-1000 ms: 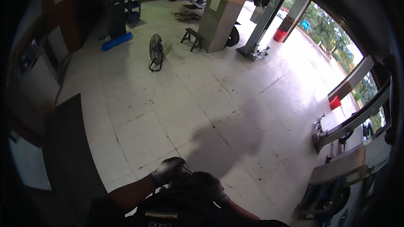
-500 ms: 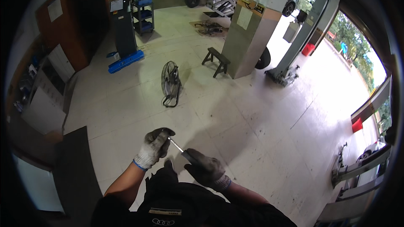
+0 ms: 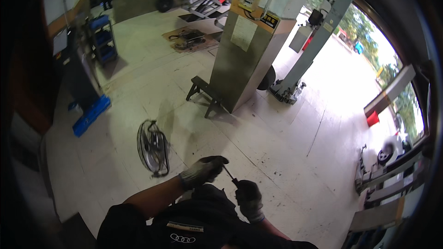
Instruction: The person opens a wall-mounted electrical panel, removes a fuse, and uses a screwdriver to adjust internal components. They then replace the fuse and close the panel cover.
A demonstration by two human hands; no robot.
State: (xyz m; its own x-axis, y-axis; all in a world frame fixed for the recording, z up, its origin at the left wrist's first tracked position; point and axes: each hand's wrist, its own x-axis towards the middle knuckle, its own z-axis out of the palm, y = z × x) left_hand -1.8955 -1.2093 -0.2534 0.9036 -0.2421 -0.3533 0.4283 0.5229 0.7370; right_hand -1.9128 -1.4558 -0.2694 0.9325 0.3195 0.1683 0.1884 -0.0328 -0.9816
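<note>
Currently, a slim tool (image 3: 230, 173) with a dark handle and a thin shaft is held up in front of the person's dark top (image 3: 210, 226), above the pale tiled floor (image 3: 286, 147). The right hand (image 3: 249, 199), in a dark glove with a pale cuff, is wrapped around the handle, and the shaft slants up and leftward out of the fist. The left hand (image 3: 205, 171), gloved in grey and black, has its fingers curled at the far end of the shaft; whether they pinch that tip or only rest against it, I cannot tell.

Beyond the left forearm, a round black fan (image 3: 154, 150) stands on the floor. Farther off, a dark stool (image 3: 205, 93) is just beside a thick square pillar (image 3: 240, 60), which bears a sheet of paper (image 3: 244, 33). A grey lift post (image 3: 309, 53) rises to the right of the pillar, and a red bucket (image 3: 372, 119) sits near the bright opening. At the left, a cart (image 3: 102, 39) with blue shelves stands behind a blue base (image 3: 92, 116).
</note>
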